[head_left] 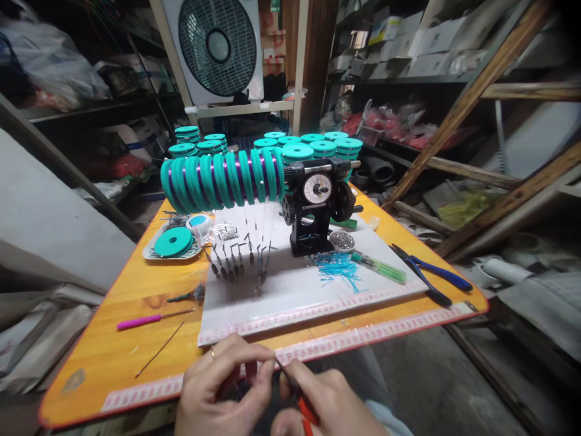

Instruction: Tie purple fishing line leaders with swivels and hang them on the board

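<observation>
At the table's front edge, my left hand [227, 387] has thumb and forefinger pinched together. What lies between them is too small to make out. Close beside it, my right hand [327, 396] is wrapped around small red-handled pliers [307, 410], whose thin dark tip reaches my left fingertips. Beyond my hands, a row of teal spools [222, 178] wound with purple line sits on a black winding machine [313, 206]. Thin lines hang down from the spools, ending in several dark lead weights [231, 272] above a white board [272, 309].
A pink-handled hook [140, 322] and a thin needle-like rod [160, 350] lie left. On the board are blue strips [338, 269], a dish of metal beads [342, 241] and a green cutter [379, 268]. Blue-handled pliers [431, 272] lie right; a tray [158, 257] holds a teal spool.
</observation>
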A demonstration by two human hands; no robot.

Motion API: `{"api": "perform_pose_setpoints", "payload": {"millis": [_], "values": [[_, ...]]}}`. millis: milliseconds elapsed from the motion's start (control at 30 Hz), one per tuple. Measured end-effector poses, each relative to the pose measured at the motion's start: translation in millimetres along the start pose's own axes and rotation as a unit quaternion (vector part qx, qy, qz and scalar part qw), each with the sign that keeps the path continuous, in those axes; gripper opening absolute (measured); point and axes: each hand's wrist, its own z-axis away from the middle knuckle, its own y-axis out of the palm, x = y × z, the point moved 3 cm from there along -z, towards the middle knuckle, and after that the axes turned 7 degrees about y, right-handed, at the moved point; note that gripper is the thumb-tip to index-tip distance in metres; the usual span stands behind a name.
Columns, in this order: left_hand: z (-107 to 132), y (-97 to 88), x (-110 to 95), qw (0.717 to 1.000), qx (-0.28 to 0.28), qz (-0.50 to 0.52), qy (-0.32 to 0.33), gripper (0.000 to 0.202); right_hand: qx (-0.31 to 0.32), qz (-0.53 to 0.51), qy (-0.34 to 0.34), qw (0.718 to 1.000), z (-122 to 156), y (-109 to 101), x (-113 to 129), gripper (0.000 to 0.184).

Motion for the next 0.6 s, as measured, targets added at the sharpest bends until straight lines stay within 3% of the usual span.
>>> {"api": "perform_pose_setpoints", "payload": {"millis": [133,233,333,433,600], "values": [[-0.7,1.4,0.1,0.999,0.023,-0.035,0.017,0.012,0.007,-0.057,0.002,0.998,1.4,-3.7,1.6,0.021],[-0.2,2.2,3.2,0.997,0.005,-0.072,0.008,0.011,-0.010,-0.129,-0.029,0.991,6.3,-5.2,1.7,0.033],[-0.6,3.3,6.1,0.995,-0.006,-0.097,0.013,0.013,-0.111,-0.192,-0.049,0.974,13.1,-11.0,5.8,0.034],[-2.1,7.0,6.3,0.996,0.011,-0.086,0.027,0.016,-0.231,-0.151,-0.095,0.956,15.9,-19.2,15.5,0.022],[-3.9,12.8,4.4,0.999,-0.018,-0.040,0.003,0.018,-0.255,-0.038,-0.257,0.931,8.8,-26.0,23.1,0.019]]}}
